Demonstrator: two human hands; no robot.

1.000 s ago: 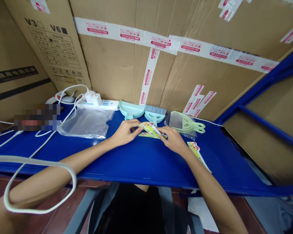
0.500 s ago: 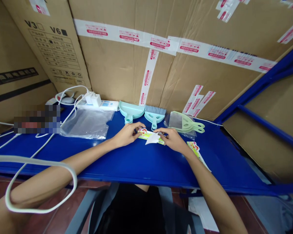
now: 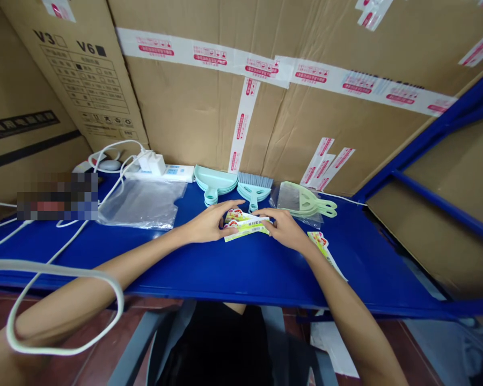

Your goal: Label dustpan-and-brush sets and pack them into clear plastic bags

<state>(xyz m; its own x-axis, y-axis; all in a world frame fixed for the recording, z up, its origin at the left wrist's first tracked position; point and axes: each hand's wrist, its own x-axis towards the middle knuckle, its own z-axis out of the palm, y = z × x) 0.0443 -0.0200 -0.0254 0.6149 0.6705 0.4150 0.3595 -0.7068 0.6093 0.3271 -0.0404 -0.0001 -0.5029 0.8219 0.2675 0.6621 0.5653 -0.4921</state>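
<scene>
Since half a second ago the white flap that stood up between the two hands has gone down, and the printed paper card (image 3: 245, 229) now lies nearly flat on the blue shelf (image 3: 241, 268), its green-and-yellow face up; this reads as a fold being pressed shut rather than opened. The left hand (image 3: 209, 224) pinches the card's left end, fingers stretched over its top edge, and the right hand (image 3: 284, 229) grips the right end with curled fingers, so both hands are closed on the same card in the middle of the shelf. Another printed card (image 3: 324, 249) lies just beside the right wrist, untouched. As for containers, the stack of clear plastic bags (image 3: 143, 202) to the left lies flat, and nothing can be seen inside them; a further clear bag to the right already holds the pale green brush and dustpan set (image 3: 306, 202) (its handles poke out). The loose teal dustpans (image 3: 215, 182) and the small teal brush (image 3: 254, 187) sit bare against the cardboard boxes (image 3: 209, 107), near a white power strip (image 3: 163, 170).
</scene>
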